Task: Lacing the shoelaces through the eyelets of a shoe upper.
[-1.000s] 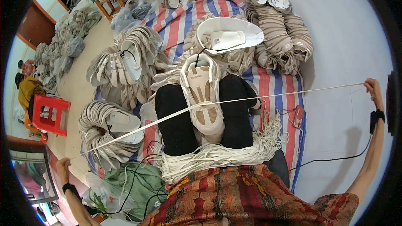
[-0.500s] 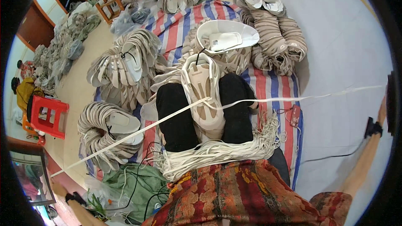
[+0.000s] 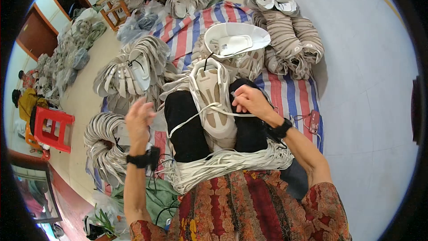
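A beige and white shoe upper (image 3: 212,90) stands between my black-clad knees, toe toward me. A flat cream shoelace (image 3: 189,119) crosses over its front, one end slack across my left knee, the other running to the right below my right hand. My right hand (image 3: 255,102) is beside the upper, over my right knee, fingers curled inward; whether anything is in them is hidden. Left of the knees my left hand (image 3: 140,118) is raised, slightly blurred, its fingers apart and clear of the lace. A thick bundle of cream laces (image 3: 232,163) lies across my lap.
Coiled stacks of shoe uppers stand at left (image 3: 104,140) and far right (image 3: 287,40). A white-lined upper (image 3: 236,40) lies just beyond the held one. Striped sheeting (image 3: 187,40) covers the floor. A red stool (image 3: 52,129) and a person in yellow (image 3: 30,102) are at far left.
Both hands have come in from far out at either side toward the shoe upper. The shoelace, stretched wide before, now hangs slack and short of my left hand.
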Demonstrator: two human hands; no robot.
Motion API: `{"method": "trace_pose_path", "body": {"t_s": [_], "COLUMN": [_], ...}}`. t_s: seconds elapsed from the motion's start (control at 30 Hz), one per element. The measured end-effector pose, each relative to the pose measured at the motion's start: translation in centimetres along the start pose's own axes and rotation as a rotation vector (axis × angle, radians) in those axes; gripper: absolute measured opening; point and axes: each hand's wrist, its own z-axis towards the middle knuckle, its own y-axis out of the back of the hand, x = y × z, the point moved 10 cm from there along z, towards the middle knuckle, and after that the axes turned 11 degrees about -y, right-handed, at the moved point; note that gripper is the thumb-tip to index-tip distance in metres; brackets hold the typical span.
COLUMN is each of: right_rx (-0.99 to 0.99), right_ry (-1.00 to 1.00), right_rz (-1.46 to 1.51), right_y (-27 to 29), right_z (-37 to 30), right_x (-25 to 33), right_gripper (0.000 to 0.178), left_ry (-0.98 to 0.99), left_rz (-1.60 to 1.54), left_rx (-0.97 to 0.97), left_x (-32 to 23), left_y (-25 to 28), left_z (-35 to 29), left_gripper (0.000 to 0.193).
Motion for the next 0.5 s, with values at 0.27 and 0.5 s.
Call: {"method": "trace_pose_path", "body": {"t_s": [0.27,0.5], "right_rx": [0.005,0.028], "right_ry": [0.009,-0.036], "right_rz": [-0.220,-0.215], "right_y": [-2.9,-2.7], "right_z": [2.0,2.4], "right_x": [-0.2,-0.9], "right_gripper": [0.012,0.014], "left_ry": [0.136,-0.256], "left_rz": [-0.026,0.473], "left_rx": [0.475,0.658], "left_x": [3.1,2.1], "left_y": [-17.1,-20.2], "left_z": [-1.4,-2.5], "left_gripper": [0.017,0.015]}}
